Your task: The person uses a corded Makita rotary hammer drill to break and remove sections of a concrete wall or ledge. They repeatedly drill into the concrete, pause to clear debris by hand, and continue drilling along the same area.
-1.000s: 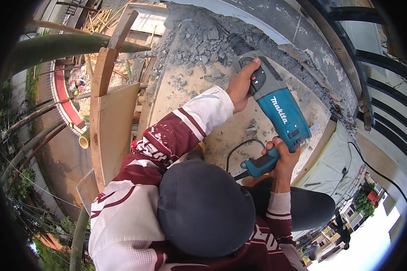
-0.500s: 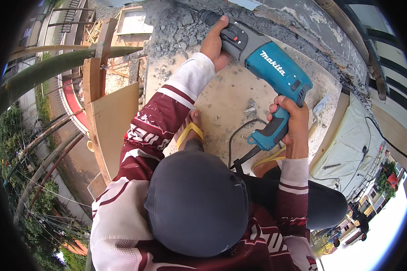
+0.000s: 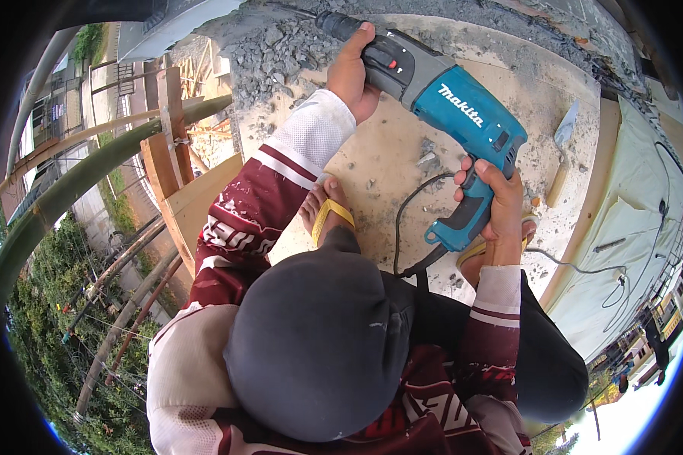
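left hand (image 3: pixel 350 82): holding drill (image 3: pixel 474 106) near front | right hand (image 3: pixel 499 193): gripping handle (image 3: pixel 454 233) | pale board (image 3: pixel 391 152): gray rubble (image 3: pixel 279 57) on it

Dusty pale board (image 3: pixel 383 144) — grey rubble (image 3: pixel 281 59), 1 wooden-handled trowel (image 3: pixel 561 171) on top.

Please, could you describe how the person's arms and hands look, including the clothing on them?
The left hand and right hand wear no gloves. The left sleeve and right sleeve are long, maroon and white, with whitish cuffs and stripes; white lettering marks the left one.
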Tool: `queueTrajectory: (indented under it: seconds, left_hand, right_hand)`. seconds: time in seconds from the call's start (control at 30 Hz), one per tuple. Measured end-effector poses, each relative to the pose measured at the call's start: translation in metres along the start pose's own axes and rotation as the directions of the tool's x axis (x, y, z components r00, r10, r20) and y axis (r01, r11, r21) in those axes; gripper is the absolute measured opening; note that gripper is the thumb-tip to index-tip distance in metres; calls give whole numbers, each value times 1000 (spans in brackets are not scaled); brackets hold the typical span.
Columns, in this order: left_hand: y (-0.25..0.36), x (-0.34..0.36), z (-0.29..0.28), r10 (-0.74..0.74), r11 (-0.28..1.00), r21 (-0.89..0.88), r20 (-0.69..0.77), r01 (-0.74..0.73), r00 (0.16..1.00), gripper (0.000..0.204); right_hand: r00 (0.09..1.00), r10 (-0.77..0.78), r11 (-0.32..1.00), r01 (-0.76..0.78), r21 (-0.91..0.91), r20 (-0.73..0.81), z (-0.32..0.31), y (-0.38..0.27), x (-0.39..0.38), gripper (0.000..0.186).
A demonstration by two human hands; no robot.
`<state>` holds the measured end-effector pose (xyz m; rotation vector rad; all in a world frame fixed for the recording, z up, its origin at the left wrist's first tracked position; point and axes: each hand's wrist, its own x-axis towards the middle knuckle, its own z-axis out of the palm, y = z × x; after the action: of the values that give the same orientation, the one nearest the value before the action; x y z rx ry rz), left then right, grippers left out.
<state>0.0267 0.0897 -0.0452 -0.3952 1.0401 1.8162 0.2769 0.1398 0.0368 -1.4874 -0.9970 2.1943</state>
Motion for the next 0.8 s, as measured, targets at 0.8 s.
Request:
queueTrajectory:
  seconds: [0.8]
  left_hand:
    - [20,64,0,42,993,-113,49,-36,998,45]
  right_hand:
    - [991,-111,942,128,-311,74,27,-79,57,38]
